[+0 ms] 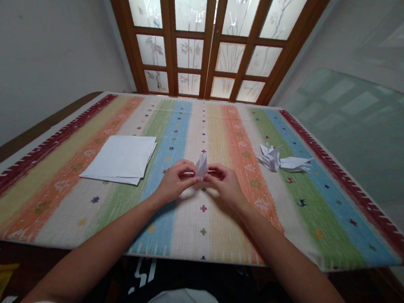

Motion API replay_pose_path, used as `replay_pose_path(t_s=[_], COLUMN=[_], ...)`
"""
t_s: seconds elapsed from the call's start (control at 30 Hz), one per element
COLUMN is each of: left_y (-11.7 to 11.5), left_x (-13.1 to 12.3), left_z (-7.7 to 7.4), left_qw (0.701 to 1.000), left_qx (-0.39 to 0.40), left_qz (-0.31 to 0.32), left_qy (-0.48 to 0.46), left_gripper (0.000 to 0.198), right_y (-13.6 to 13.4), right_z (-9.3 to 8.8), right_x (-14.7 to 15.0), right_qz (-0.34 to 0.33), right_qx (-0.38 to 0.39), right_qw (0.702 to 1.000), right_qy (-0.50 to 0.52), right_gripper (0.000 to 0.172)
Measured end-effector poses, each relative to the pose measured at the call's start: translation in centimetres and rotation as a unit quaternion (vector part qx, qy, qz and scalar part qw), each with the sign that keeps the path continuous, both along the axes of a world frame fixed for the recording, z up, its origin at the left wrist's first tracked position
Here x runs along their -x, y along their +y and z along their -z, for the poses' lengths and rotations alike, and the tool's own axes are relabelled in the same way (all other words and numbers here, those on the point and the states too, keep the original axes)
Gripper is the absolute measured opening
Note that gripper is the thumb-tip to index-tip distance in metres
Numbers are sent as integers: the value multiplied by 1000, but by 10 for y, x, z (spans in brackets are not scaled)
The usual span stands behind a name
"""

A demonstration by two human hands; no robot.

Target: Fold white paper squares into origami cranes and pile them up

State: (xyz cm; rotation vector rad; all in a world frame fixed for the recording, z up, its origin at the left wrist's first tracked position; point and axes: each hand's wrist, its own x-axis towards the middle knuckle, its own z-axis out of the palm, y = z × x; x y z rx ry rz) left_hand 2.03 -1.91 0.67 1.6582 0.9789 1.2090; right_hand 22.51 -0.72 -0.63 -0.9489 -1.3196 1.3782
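- small white folded paper piece (202,166): pointed tip up and away from the person, long axis nearly upright, held over the middle of the cloth between both hands
- left hand (176,182): fingers curled, nearly closed, pinching the paper's left side
- right hand (224,187): fingertips nearly closed, pressing the paper's right side
- squared stack of white paper sheets (119,158): flat on the striped woven tablecloth (186,240), left of the hands
- two folded white paper figures (282,160): lying together on the cloth, right of the hands

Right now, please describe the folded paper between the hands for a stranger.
On the striped cloth, look at the centre. The left hand and right hand hold a small pointed fold of white paper. Unlike the flat paper stack and the folded shapes on the cloth, it is lifted up.
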Motion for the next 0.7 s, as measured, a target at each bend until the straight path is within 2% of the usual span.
replay_pose_path(t_s=[0.2, 0.33, 0.53, 0.7], left_y=[2, 2, 1, 0], left_x=[-3, -4, -5, -5], left_z=[3, 5, 3, 0], left_qw=[994, 990, 992, 994], left_qx=[67, 101, 121, 112], left_qz=[-54, -58, 7, -7], left_qy=[-60, -77, -26, 7], left_gripper=[35, 50, 33, 36], right_y=[1, 0, 0, -4], right_z=[1, 3, 2, -2], right_x=[1, 2, -1, 1], right_qz=[30, 1, -9, -39], right_qx=[-9, -5, 9, 6], right_qw=[999, 1000, 999, 998], right_qy=[15, -21, -38, -47], right_gripper=[46, 36, 30, 34])
